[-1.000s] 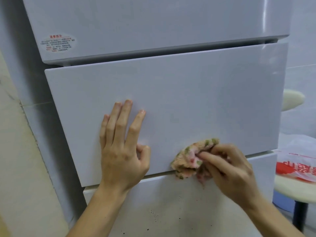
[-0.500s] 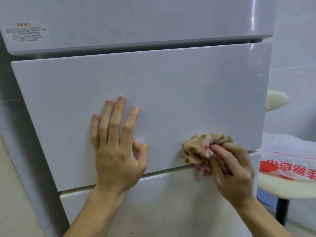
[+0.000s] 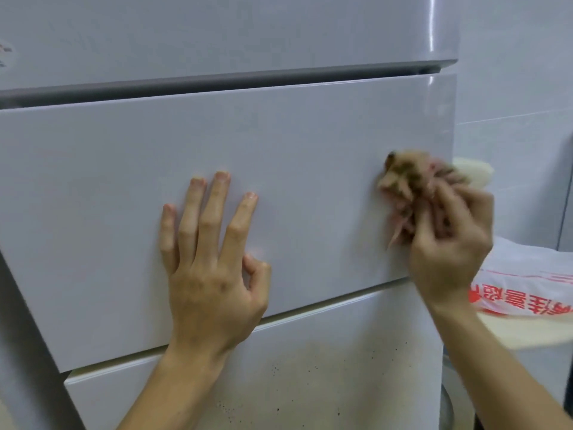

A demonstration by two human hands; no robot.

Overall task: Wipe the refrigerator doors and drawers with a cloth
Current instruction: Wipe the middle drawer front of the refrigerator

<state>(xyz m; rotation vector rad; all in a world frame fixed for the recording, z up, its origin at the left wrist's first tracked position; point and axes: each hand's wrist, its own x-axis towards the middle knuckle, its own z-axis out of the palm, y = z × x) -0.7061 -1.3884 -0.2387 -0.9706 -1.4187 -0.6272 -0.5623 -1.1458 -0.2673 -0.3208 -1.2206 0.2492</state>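
Observation:
A white refrigerator fills the view, with an upper door [image 3: 217, 32], a middle drawer front [image 3: 279, 144] and a lower drawer front [image 3: 310, 367]. My left hand [image 3: 210, 268] presses flat on the middle drawer with straight fingers. My right hand [image 3: 449, 243] grips a bunched pink, tan and green cloth [image 3: 406, 181] against the drawer's right part, near its right edge. The cloth and right hand are blurred by motion. Dark specks and a brownish smear mark the lower drawer front.
To the right of the refrigerator a white plastic bag with red print [image 3: 527, 280] lies on a round pale stool seat [image 3: 542, 330]. A second pale round seat [image 3: 477, 175] shows behind my right hand. A tiled wall [image 3: 511, 72] stands at the right.
My right hand has carried the cloth up and to the right, from the middle drawer's bottom edge to its right part. My left hand stays flat on the drawer. The view has shifted right.

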